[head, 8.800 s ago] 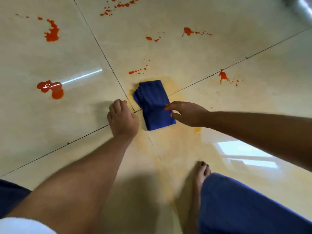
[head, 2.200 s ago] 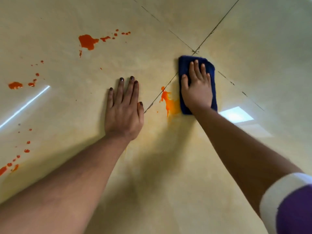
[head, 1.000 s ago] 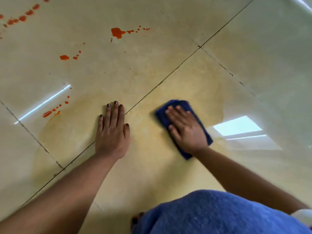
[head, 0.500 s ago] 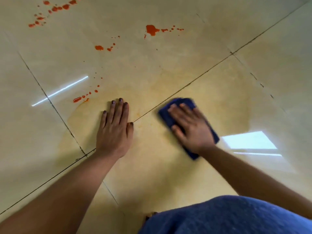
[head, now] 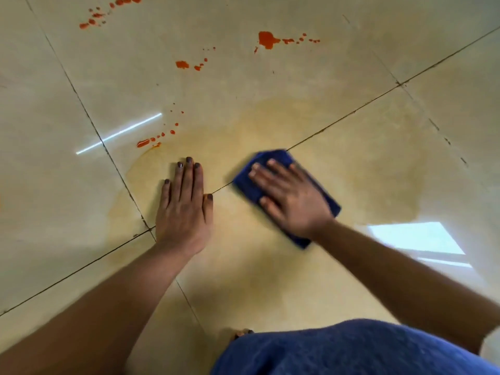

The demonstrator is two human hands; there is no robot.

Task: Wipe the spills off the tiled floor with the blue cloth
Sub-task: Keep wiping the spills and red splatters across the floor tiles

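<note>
Cream tiled floor (head: 270, 280): glossy square tiles, thin dark grout lines crossing on the diagonal, window light mirrored at the right.
Far-left splatter (head: 93, 21): small red-orange drops, thick and wet, near the top edge.
Droplet trail (head: 151, 140): a short string of red beads on the tile ahead of the left hand, its lower end running into the smear.
Left hand (head: 184, 209): flat on the tile, palm down, fingers straight and close together, dark polish on the nails; it clasps nothing.
Middle drops (head: 182, 64): two irregular red patches farther out.
Largest blot (head: 266, 39): rounded red pool with a tail of specks off to its right.
Yellow smear (head: 351, 158): thin, dull orange-yellow film over a broad patch of tile around both hands.
Blue cloth (head: 282, 158): dark blue, soft, folded to a rough rectangle, lying across a grout line just right of the left hand.
Right hand (head: 290, 197): spread open on top of the cloth, pressing it to the floor; cloth edges show past the fingertips and wrist. Slightly blurred.
Blue garment (head: 351, 350): textured fabric at the bottom right.
</note>
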